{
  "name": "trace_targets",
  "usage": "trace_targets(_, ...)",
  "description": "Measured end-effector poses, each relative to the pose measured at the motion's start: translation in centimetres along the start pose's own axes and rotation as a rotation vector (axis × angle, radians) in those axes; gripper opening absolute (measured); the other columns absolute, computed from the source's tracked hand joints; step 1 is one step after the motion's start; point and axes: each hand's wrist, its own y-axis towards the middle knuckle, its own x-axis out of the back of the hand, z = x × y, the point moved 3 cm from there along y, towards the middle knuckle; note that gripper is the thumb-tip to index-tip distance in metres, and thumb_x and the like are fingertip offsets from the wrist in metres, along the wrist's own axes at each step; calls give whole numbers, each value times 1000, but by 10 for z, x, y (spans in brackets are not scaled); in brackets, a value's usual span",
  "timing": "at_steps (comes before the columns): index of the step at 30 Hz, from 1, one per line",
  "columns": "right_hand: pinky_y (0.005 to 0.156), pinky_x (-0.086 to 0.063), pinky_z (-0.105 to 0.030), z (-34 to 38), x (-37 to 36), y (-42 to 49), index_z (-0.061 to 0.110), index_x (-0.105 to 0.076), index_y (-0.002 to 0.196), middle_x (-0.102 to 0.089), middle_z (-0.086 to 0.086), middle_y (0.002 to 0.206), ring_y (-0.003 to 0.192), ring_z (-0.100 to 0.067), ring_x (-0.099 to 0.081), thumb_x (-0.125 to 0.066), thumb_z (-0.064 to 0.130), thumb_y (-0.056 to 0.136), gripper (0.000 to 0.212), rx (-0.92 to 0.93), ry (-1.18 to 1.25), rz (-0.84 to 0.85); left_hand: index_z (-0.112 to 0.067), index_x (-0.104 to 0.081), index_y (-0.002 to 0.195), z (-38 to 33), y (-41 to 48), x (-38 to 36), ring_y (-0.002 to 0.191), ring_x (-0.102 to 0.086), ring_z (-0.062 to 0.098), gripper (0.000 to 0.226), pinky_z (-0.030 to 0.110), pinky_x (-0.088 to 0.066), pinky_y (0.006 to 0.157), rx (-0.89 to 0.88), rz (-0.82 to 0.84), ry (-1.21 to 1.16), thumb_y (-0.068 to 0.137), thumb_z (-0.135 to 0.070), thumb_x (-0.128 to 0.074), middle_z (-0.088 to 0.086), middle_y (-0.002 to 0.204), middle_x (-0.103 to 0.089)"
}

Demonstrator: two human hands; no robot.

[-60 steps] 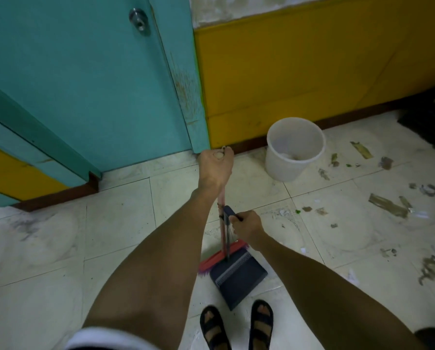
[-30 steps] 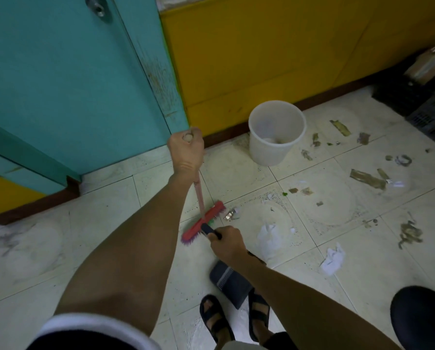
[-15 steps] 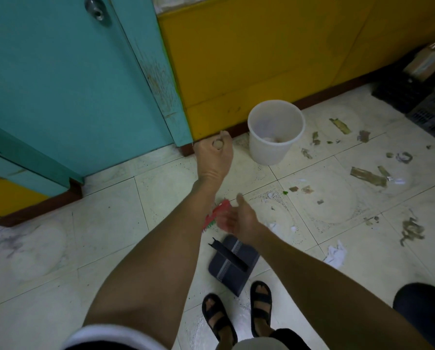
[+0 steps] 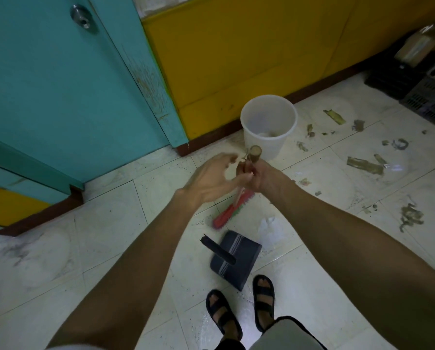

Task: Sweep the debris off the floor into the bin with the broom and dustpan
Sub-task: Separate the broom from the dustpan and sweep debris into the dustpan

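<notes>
Clamps right grip point(image 4: 259, 178) round broom point(image 4: 229, 213) near shaft top, shaft slanting down to head on floor point(image 4: 110, 223). Holds left grip point(image 4: 211, 180) spread, empty, beside shaft. Leaves dustpan point(image 4: 236, 258) unheld just below head; places debris point(image 4: 365, 165) well right, bin point(image 4: 277, 145) just beyond both grips.

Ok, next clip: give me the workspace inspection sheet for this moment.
Surface: pale tiled floor, smudged and stained.
Job's things: broom head on the floor, handle upright; dustpan lying unheld on the floor; white bin by the wall, a few bits inside.
Clutter: debris scattered right of the bin.
Grips: right hand holds the broom handle; left hand open beside it, blurred.
Cables: nothing seen.
Surroundings: teal door, yellow wall, dark crates far right.
</notes>
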Motion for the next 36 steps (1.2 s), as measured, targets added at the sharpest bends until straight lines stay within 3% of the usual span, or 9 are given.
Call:
trace_targets(3,32,-43,-16,-1,24,8,9,-40,62,-40,-4,56,38,-7,-43,-38,-10,82,28,-39,-187,-37,-9,-63,91,26,-19,-44,83,-57,19,26,35,-49,78,198,533,343,80,-31,-53,2,91,-58)
trace_targets(8,37,-47,-22,-28,55,22,-7,-45,124,-54,-18,91,51,-15,-57,-53,-6,86,39,57,-815,-87,-7,-61,96,32,-50,-116,82,-58,19,25,34,-49,80,224,921,725,81,-28,-60,4,91,-59)
trace_targets(11,38,-48,-21,-48,80,31,-9,-45,126,-60,-25,105,52,-16,-62,-59,-6,86,43,140,-1049,-143,-4,-61,113,28,-59,-141,108,-58,26,41,46,-31,109,173,893,840,79,-26,-68,9,111,-65)
trace_targets(15,71,-61,-38,-68,119,41,-5,-48,119,-63,-20,107,85,-31,-70,-62,3,87,35,156,-1362,-191,-6,-60,76,39,-61,-150,76,-59,21,20,34,-56,76,156,843,672,78,-23,-70,4,76,-57)
trace_targets(17,76,-61,-38,-66,133,49,-4,-51,118,-64,-18,106,87,-30,-70,-63,7,88,34,146,-1438,-171,-13,-46,59,45,-63,-151,73,-59,20,35,34,-58,74,147,810,675,83,-31,-63,0,62,-47)
trace_targets(22,72,-58,-36,-60,157,56,-6,-47,124,-61,-17,92,70,-24,-61,-51,12,97,32,-22,-1469,-130,-6,-62,96,50,-65,-143,69,-52,15,26,27,-44,66,269,766,555,84,-29,-61,-3,63,-41)
trace_targets(27,47,-44,-22,-60,206,43,2,-42,134,-51,-4,79,60,-14,-54,-45,20,99,39,-93,-1860,-241,-13,-50,77,53,-54,-132,58,-46,10,19,19,-38,57,308,664,483,86,-28,-58,-5,62,-43)
trace_targets(32,83,-57,-33,-33,242,23,7,-51,127,-63,-7,103,90,-22,-65,-48,23,95,36,-39,-2059,-296,-9,-61,94,52,-52,-113,51,-46,7,19,18,-38,48,368,603,412,85,-26,-61,0,72,-56)
trace_targets(36,81,-52,-29,-6,258,-8,9,-50,127,-63,-4,106,87,-17,-63,-48,24,94,36,-68,-2135,-369,-13,-54,69,53,-56,-101,50,-56,12,20,21,-46,52,476,577,299,83,-19,-67,2,64,-58)
